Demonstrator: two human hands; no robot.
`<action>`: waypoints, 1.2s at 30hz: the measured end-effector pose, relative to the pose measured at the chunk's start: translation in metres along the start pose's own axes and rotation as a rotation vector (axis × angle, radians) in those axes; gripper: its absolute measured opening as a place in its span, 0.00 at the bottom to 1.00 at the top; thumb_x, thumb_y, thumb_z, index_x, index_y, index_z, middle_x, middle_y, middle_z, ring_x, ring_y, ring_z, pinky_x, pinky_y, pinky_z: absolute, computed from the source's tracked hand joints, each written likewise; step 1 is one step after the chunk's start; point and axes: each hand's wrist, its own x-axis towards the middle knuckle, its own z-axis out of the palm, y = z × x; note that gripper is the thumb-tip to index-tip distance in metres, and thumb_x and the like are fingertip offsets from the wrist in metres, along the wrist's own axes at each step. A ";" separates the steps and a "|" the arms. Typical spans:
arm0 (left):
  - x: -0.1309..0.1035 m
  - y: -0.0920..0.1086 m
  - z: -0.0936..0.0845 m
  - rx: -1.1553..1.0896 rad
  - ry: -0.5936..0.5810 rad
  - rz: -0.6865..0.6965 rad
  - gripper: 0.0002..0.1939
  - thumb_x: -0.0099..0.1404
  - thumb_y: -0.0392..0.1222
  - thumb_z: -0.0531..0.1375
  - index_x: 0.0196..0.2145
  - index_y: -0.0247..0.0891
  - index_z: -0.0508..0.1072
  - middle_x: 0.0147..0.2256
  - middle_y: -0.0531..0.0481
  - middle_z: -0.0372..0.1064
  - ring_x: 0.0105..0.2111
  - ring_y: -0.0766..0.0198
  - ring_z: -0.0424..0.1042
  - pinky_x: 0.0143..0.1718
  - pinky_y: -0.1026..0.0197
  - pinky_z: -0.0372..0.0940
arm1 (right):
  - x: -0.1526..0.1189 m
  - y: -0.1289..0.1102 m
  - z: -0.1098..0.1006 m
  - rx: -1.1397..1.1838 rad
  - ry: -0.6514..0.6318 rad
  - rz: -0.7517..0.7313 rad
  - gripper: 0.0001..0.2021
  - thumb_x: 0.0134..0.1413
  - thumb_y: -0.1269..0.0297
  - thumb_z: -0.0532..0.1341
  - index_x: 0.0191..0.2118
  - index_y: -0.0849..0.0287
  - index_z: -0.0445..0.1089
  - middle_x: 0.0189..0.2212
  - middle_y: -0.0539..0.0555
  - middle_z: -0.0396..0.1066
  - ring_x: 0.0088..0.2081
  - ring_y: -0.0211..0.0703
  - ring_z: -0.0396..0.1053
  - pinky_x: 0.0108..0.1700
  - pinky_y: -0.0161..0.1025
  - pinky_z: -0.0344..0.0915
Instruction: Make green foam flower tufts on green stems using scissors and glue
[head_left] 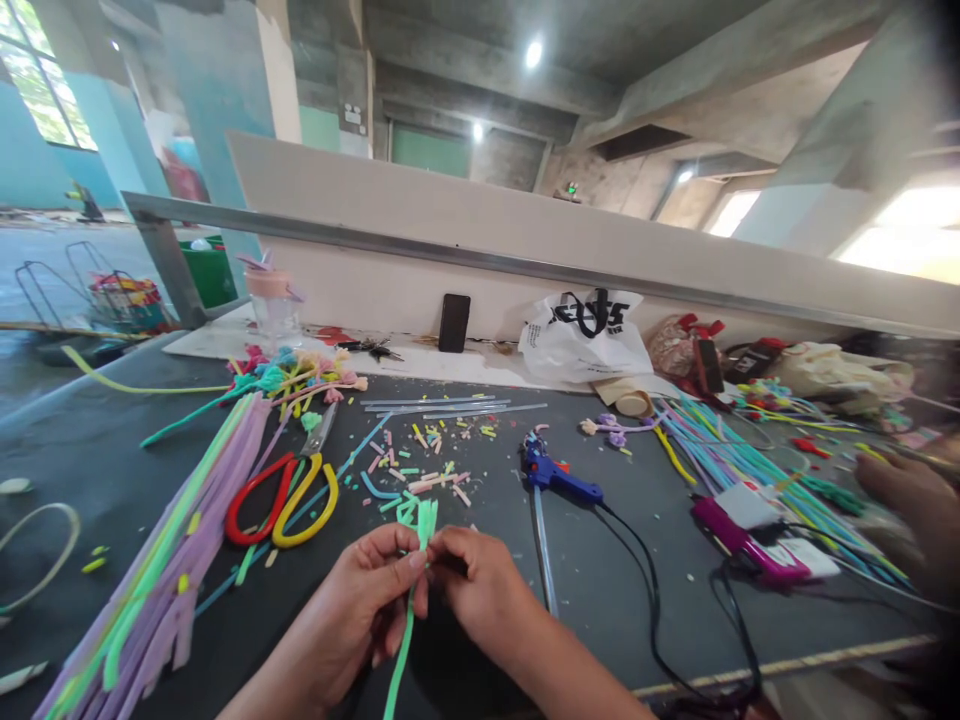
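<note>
A light green pipe cleaner flower (420, 515), looped at its top, stands above my fingertips, and its stem (401, 660) hangs down below them. My left hand (375, 580) pinches it just under the loops. From the other side my right hand (474, 575) closes its fingers on the same spot, hiding the join. Scissors (306, 500) with one red and one yellow handle lie to the left of my hands. Past them, scattered pipe cleaner clippings (427, 480) cover the tabletop. A blue glue gun (559, 475) rests to the right, a clear glue stick (544, 555) at its rear.
Purple and green pipe cleaners (161, 560) lie in a bundle at left, near finished flowers (281, 375). A phone (454, 322) leans at the back beside a white bag (585, 335). A magenta power strip (750, 540) with cables lies right, near another person's hand (911, 500).
</note>
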 end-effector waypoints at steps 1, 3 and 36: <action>0.000 0.000 0.000 0.002 0.003 0.008 0.14 0.55 0.49 0.61 0.28 0.37 0.63 0.17 0.56 0.67 0.07 0.78 0.55 0.06 0.76 0.45 | 0.000 -0.001 0.001 0.107 -0.022 0.047 0.05 0.45 0.74 0.59 0.25 0.60 0.70 0.22 0.48 0.68 0.26 0.35 0.65 0.31 0.33 0.60; 0.000 0.000 0.001 -0.001 0.013 0.019 0.14 0.55 0.48 0.61 0.28 0.36 0.63 0.17 0.56 0.67 0.07 0.78 0.55 0.06 0.76 0.45 | -0.002 -0.003 0.002 0.319 -0.068 0.168 0.05 0.46 0.67 0.60 0.25 0.61 0.71 0.20 0.47 0.66 0.21 0.34 0.62 0.25 0.32 0.60; -0.003 0.009 0.002 0.209 -0.069 -0.154 0.14 0.54 0.50 0.61 0.28 0.36 0.67 0.14 0.58 0.65 0.07 0.79 0.50 0.07 0.73 0.40 | 0.018 -0.066 -0.076 -0.800 -0.359 -0.456 0.09 0.44 0.81 0.56 0.26 0.59 0.66 0.29 0.49 0.70 0.35 0.37 0.65 0.47 0.42 0.47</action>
